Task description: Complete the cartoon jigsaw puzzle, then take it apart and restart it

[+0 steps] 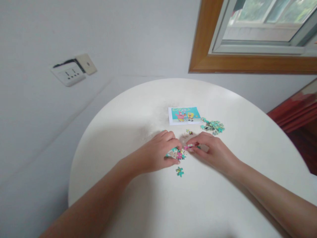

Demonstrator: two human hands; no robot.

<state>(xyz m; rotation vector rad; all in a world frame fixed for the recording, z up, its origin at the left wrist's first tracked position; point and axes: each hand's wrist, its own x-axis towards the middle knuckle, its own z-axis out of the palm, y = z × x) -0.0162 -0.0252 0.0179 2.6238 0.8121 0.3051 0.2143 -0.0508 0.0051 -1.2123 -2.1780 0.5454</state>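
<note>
My right hand pinches a small pink and pale jigsaw piece between thumb and fingers, just above the table. To its left, my left hand curls its fingers and thumb round a small cluster of jigsaw pieces in teal, pink and cream. The palm and fingers hide part of that cluster. Below the left thumb a single teal and yellow jigsaw piece lies apart. Beyond the hands, a few small dark and yellow pieces rest on the tabletop.
A heap of teal jigsaw pieces lies beyond my right hand, beside a cartoon picture card. The round white table stands against the wall, which carries a socket. A wood-framed window is at upper right.
</note>
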